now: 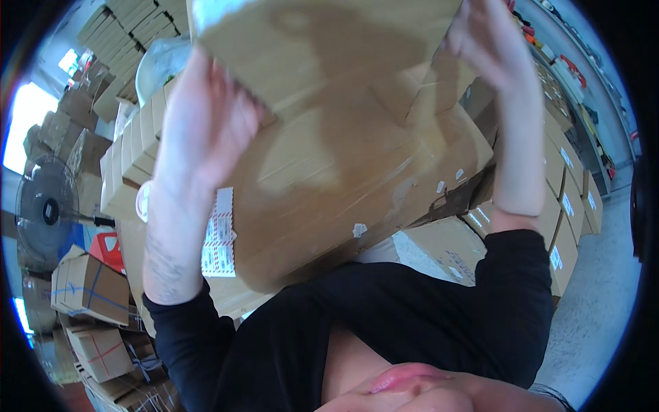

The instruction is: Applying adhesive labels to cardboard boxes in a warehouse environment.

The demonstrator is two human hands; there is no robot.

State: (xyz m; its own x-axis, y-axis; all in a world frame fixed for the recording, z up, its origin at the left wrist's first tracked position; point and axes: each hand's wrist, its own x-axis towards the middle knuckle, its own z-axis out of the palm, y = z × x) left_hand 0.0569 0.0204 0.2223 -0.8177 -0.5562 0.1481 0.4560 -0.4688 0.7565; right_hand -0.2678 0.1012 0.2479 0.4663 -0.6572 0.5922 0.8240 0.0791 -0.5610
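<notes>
A cardboard box [329, 62] is held up in front of me at the top of the view, cut off by the upper edge. My left hand [223, 113] is closed on its left side, the fingers partly hidden. At the right side my right hand [480, 44] grips the same box, with its fingertips hidden behind the cardboard. Below it lies a large, worn brown cardboard surface [309, 199] with scuffs and torn label bits. A sheet of printed stickers [220, 237] lies by my left forearm.
On the left stand a fan [48, 209], a red plastic item [106, 252] and a tied carton [89, 288]. Flat cartons [130, 158] are lined up behind my left arm. To the right are stacked labelled boxes [566, 206] and a shelf [590, 89] of colourful goods.
</notes>
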